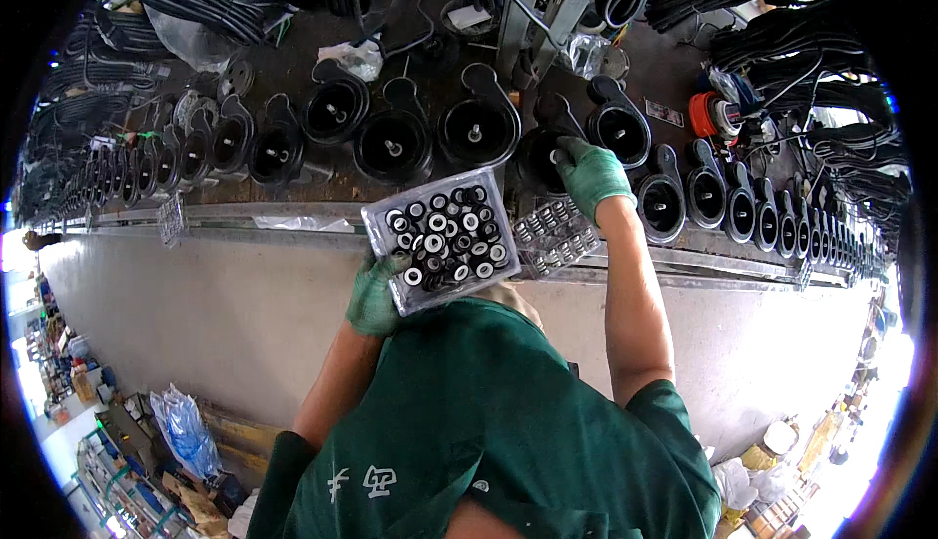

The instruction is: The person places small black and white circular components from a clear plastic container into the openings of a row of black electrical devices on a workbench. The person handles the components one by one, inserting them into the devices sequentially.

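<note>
Two gloved hands are at work over a long row of black pump housings that curves along the far side of the bench. The left hand is closed on the near-left corner of a clear plastic tray, holding it up above the bench edge; the tray is packed with small black-and-white ring seals. The right hand reaches to the far right of the tray, fingers pinched together at the centre shaft of one housing; whether a seal sits between the fingertips is hidden by the glove. By my judgement a seal is being seated on that shaft, and the following move would call for picking another ring from the tray and shifting along to a neighbouring housing. A second clear tray of rings lies just right of the held one, on the bench rail. Crumpled clear plastic bags lie among the far cables, an orange spool stands at far right, and a blue bag rests on the floor, near left.
</note>
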`<state>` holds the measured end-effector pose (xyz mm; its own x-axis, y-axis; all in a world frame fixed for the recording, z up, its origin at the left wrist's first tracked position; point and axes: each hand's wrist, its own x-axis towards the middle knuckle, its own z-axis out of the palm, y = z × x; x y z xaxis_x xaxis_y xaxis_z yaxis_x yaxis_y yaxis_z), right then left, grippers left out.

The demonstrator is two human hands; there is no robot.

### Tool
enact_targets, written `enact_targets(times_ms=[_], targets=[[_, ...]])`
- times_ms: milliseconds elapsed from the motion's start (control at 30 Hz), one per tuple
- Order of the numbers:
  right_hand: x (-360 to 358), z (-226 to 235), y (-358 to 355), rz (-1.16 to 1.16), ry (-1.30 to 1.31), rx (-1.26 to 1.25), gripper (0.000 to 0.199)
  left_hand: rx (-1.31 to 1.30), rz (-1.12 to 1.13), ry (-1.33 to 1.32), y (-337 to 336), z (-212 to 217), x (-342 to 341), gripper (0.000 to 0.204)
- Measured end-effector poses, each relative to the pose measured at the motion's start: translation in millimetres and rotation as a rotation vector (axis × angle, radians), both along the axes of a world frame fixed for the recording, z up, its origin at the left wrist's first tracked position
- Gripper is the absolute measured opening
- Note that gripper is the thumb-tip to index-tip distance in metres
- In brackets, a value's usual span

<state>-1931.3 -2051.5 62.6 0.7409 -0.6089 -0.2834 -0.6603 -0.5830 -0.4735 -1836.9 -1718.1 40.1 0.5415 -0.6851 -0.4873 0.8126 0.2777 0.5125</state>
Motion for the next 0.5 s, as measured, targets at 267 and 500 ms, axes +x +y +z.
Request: enact_targets(times_ms=[267,500], targets=[[-18.2,30.0,52.3,0.114,-0.541,0.306,0.025,-0.091,-0.077,0.047,-5.0,6.3,-6.5,0.066],[10.0,35.0,150.1,0.623,-0.293,-0.193,0.026,-0.133,-0.061,-0.004,-5.7,-4.4,-17.4,0.071]])
